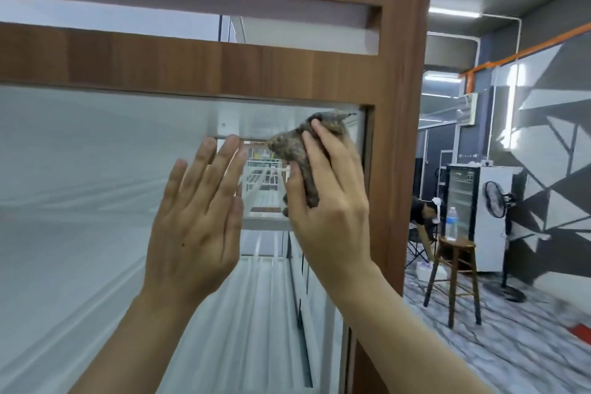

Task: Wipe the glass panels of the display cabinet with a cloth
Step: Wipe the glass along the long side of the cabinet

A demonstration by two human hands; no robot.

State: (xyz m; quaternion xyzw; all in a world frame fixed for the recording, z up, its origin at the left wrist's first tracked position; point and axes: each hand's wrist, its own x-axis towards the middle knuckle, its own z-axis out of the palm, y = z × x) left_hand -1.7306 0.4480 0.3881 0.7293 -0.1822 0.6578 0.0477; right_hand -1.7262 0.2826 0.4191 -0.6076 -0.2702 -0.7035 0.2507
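My right hand (326,198) grips the cloth (292,145), bunched between thumb and curled fingers and pressed to the glass (80,169) near its top corner. My left hand (198,217) lies beside it, fingers straight, seemingly flat on the pane and holding nothing. I'd spread the wad flatter and wipe in overlapping strokes, working right into the edge. The cloth is mottled brown and nubby, the glass smooth and reflective, and the wood-grain frame (396,137) just right of my knuckles is square-edged.

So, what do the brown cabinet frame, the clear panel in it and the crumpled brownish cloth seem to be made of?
Brown wood-grain cabinet frame: wood or wood-look laminate, smooth and matte; the grain streaks look very even.
Clear flat panel: glass, glossy; it shows reflections and lets one see through.
Mottled brown-grey cloth: soft fabric; it bunches in folds.
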